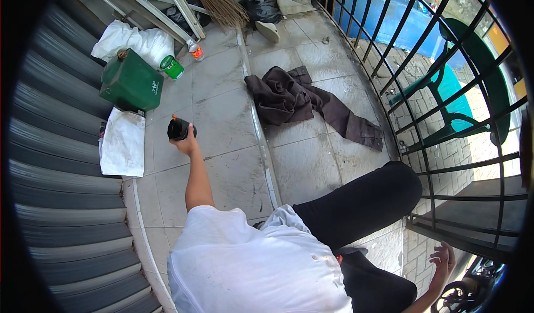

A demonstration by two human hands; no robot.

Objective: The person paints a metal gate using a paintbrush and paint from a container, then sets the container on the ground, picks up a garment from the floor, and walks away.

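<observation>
My left hand [186, 142] is stretched out over the tiled floor, its fingers closed around a black, cup-shaped container [178, 129]. From its top pokes a small orange piece; what else is inside stays too dark to make out. Beyond that hand stands a green jerry can [133, 85], with a flattened white sack [123, 146] just below it. My right hand [443, 261] is off to the lower right beside the black metal bars, holding nothing, its fingers loosely bent and apart. Crumpled dark brown trousers [289, 99] lie ahead of my knee.
A green tin [171, 67], an orange-labelled bottle [195, 50] and a white bag [133, 43] sit at the far left. A straw broom [219, 4], black bag [262, 7] and pale shoe [268, 32] are farthest away. Beyond the bars stands a green plastic chair [456, 99].
</observation>
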